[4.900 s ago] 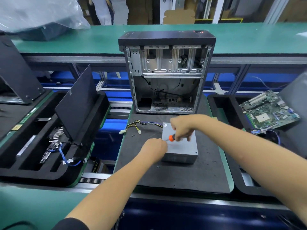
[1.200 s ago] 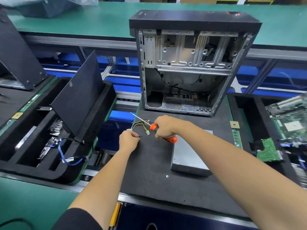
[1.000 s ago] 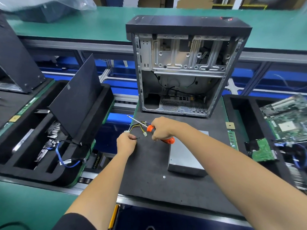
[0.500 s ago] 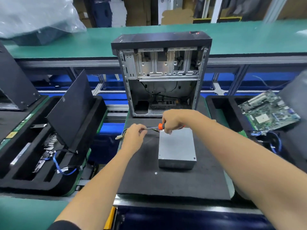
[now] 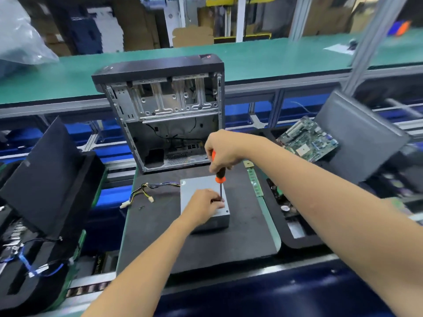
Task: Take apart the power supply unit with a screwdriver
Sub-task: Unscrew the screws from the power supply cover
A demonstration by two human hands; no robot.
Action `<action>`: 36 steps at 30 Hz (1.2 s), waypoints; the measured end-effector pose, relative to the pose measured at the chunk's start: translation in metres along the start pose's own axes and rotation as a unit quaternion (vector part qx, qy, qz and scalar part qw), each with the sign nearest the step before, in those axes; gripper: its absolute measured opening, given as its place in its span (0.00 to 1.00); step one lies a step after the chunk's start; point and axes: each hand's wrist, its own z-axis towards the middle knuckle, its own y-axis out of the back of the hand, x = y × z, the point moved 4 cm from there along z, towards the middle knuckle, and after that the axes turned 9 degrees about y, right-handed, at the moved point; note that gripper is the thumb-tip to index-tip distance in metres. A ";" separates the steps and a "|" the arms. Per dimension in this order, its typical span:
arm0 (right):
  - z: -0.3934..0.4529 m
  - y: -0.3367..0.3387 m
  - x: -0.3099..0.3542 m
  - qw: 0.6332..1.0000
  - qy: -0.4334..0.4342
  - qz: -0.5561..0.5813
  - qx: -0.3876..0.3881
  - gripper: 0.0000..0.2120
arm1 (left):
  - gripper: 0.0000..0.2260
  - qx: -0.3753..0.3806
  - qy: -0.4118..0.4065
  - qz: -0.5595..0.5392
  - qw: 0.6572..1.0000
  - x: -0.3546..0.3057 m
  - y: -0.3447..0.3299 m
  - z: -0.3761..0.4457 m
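PSU (image 5: 201,186) flat on the black mat (image 5: 229,243) before the open case (image 5: 164,110), driver (image 5: 219,179) now swung upright, tip down on its lid, clenched in right hand (image 5: 223,154), left hand (image 5: 204,205) off the cables (image 5: 146,191), pinching the shaft: unscrewing likely begins.

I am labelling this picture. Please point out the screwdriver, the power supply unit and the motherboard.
screwdriver (image 5: 220,174): head view, on its handle.
power supply unit (image 5: 199,183): head view, on its top cover.
motherboard (image 5: 307,143): head view, on the board's face.
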 end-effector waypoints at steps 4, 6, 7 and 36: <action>-0.005 -0.016 -0.004 1.000 -0.014 -0.014 0.015 0.08 | 0.04 0.030 -0.024 0.032 0.999 -0.005 -0.017 -0.003; -0.008 -0.021 -0.007 0.999 -0.024 -0.014 0.017 0.11 | 0.04 0.032 -0.029 0.037 0.998 -0.005 -0.022 -0.005; -0.009 -0.022 -0.008 0.999 -0.027 -0.015 0.018 0.11 | 0.03 0.032 -0.033 0.041 0.998 -0.005 -0.023 -0.005; -0.018 -0.019 -0.012 0.998 -0.055 -0.023 0.021 0.09 | 0.04 0.041 -0.019 -0.100 0.994 0.008 -0.017 -0.005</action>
